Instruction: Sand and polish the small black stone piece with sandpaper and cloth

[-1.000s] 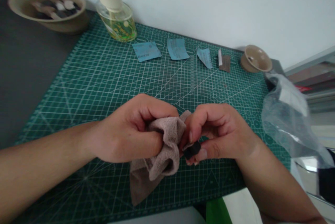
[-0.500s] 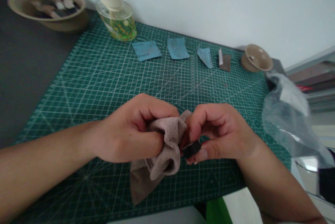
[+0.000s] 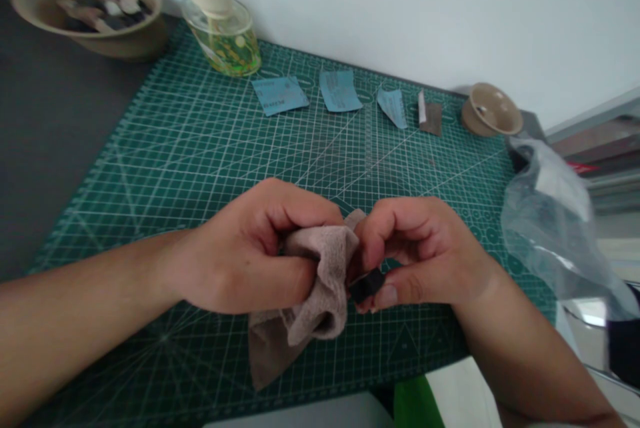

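My left hand (image 3: 250, 248) is closed around a bunched brown cloth (image 3: 325, 281), with one corner hanging down over the green cutting mat (image 3: 165, 201). Just to its right, my right hand (image 3: 420, 251) pinches a small black block (image 3: 367, 286) between thumb and fingers. The block sits close beside the cloth's right side; whether they touch I cannot tell. Some fingertips of both hands are hidden behind the cloth and the block.
Blue paper pieces (image 3: 341, 91) and a small brown sheet (image 3: 431, 119) lie along the mat's back. A bowl of small pieces (image 3: 115, 48) and a reed diffuser (image 3: 225, 41) stand back left. At right are a small bowl (image 3: 487, 121) and a clear plastic bag (image 3: 550, 215).
The cloth has shifted very slightly toward the block in my left hand. My right hand and the block have hardly moved.
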Demonstrator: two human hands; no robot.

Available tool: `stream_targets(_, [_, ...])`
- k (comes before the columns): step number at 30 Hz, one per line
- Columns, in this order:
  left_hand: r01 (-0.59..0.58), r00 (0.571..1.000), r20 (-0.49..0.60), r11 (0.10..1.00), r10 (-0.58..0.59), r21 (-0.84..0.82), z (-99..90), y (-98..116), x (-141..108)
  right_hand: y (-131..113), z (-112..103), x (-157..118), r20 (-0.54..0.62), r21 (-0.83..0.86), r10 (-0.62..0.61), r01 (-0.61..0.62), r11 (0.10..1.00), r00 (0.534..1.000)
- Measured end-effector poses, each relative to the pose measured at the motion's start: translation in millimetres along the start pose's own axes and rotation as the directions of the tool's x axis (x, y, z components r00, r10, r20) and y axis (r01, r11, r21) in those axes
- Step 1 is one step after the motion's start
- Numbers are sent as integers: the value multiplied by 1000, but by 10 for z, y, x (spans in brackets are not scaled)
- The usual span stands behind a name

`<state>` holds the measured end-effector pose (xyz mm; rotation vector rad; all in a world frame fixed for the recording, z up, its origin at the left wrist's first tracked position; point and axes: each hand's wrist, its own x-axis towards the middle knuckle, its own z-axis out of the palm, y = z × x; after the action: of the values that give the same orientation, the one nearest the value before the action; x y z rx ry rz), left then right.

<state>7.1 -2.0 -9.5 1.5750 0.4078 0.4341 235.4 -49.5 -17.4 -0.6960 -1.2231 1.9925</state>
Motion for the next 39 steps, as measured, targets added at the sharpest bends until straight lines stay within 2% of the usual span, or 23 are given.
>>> stream_targets(15, [45, 999, 4, 991, -45, -127, 23, 12, 1, -46, 14, 10, -8, -17, 20, -20, 1000, 1000])
stream_targets(24, [56, 998, 11, 991, -55, -119, 22, 10, 23, -75, 26, 31, -7, -84, 20, -21, 996, 1000])
stream_targets(31, [68, 997, 23, 996, -67, -56, 34, 16, 26, -75, 18, 63, 30, -128, -24, 27, 991, 999])
stream_targets(39, [66, 997, 46, 998, -65, -17, 30, 43, 34, -82, 20, 68, 8, -165, 27, -26, 986, 1000])
